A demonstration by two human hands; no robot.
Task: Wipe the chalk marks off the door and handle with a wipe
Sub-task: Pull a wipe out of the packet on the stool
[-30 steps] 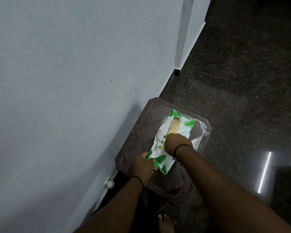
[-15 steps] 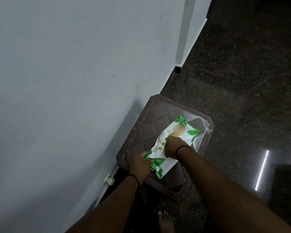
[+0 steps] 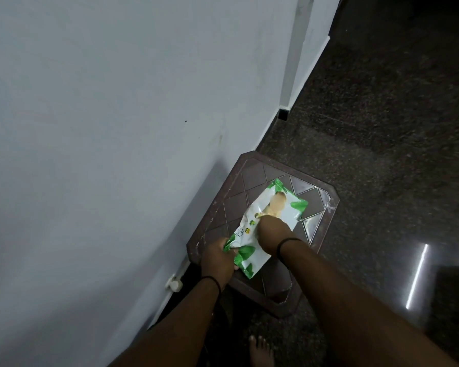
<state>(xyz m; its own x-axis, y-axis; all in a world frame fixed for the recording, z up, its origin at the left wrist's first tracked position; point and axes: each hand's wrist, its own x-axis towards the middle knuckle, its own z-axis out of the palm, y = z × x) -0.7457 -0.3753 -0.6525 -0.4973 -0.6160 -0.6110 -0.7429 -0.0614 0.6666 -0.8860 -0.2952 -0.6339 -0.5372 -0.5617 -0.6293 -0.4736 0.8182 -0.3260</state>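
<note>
A white and green wipe pack [image 3: 285, 205] lies on a dark brown stool [image 3: 239, 197] beside the white wall. My left hand [image 3: 219, 258] grips the pack's near end and holds it down. My right hand [image 3: 272, 233] rests on the pack's middle with its fingers curled down at the top face; whether they pinch a wipe is hidden. No loose wipe shows. The door and its handle are out of view.
A white wall [image 3: 104, 128] fills the left side, with a small white fitting [image 3: 175, 284] low on it. Dark polished stone floor [image 3: 382, 128] spreads to the right. My bare foot [image 3: 260, 350] stands just below the stool.
The pack has shifted slightly away from me on the stool with both hands staying on it. My view has dipped a little. The grips look the same.
</note>
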